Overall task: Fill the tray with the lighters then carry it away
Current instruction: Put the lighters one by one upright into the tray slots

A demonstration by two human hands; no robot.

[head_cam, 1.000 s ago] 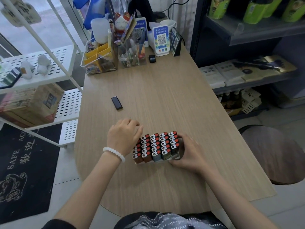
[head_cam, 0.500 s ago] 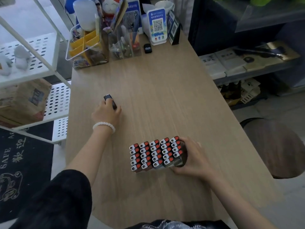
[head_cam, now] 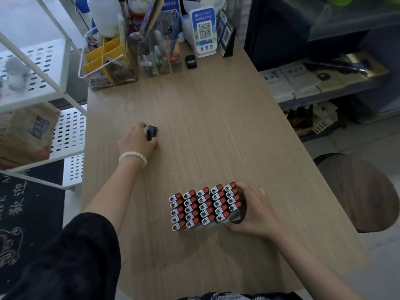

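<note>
**Loose lighter, left hand; tray slot, near right corner**

Wooden table (head_cam: 216,126), long and pale, ran away from the wearer; clutter stood at its far end, a white rack to the left, dark shelving to the right.

Item 1: tray (head_cam: 234,217), near the wearer and right of centre; packed with upright lighters (head_cam: 203,205), red caps and metal heads uppermost, in five columns; the rightmost column showed four heads against five elsewhere, so one slot at its near end seemed vacant, though the angle left this uncertain.

Item 2: loose lighter (head_cam: 151,132), dark, farther up the table and to the left, well apart from the tray; its long axis ran roughly away from the wearer; whether it lay on the wood or was just lifted could not be told.

Item 3: left hand (head_cam: 137,142), beaded bracelet at the wrist; fingers curled round the loose lighter, its far end showing past the fingertips.

Item 4: right hand (head_cam: 252,215), fingers curled against the tray's right side, holding it in place.

Relation noted: the vacant slot lay toward the wearer and rightward of the left hand, on the tray's far side from it; the left hand was plainly the one placed to deliver; the lighter would probably need turning upright, cap up, before lowering; neighbouring caps stood close and could be knocked.
</note>
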